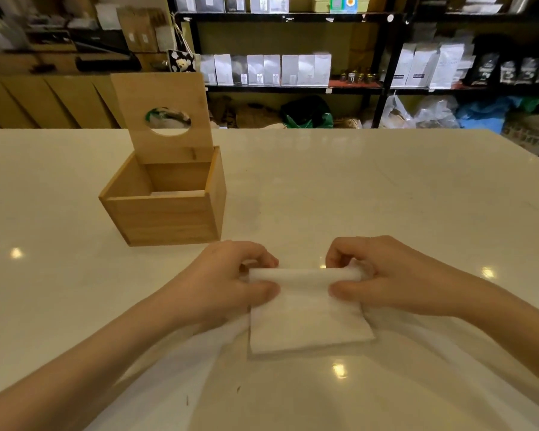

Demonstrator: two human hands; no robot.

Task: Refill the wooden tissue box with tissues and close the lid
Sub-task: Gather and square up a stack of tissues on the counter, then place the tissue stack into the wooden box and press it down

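1. The step in hand looks like readying the tissues (308,318) for the box (162,209) — they have not gone in yet. The white stack lies flat on the tabletop (386,188) close in front of the person, with its far edge lifted and bent up between the two hands.

2. The box stands on the tabletop to the left and farther off, well apart from the stack. Its lid (164,116), with a round hole in it, stands upright at the back edge, so the top is open. A strip of white shows low inside; whether that is leftover tissue I cannot tell.

3. Left hand (231,284): it comes in from the lower left, palm down, thumb pressed on top of the stack's left side and fingers (255,259) curled over the raised far edge — a pinch on the tissues, not a loose rest.

4. Right hand (386,281): it mirrors the left from the other side, thumb on the top sheet, curled fingers gripping the far right corner where the paper bunches a little.

5. Both forearms lie low over the tabletop, angled inward, wrists roughly level.

6. Next, I judge, the stack must be lifted whole, carried left and away to the box, and lowered squarely through the open top. That calls for an even grip on both sides so the sheets do not fan out or sag, and for lining the stack up with the box walls. Only then can the lid be swung down.
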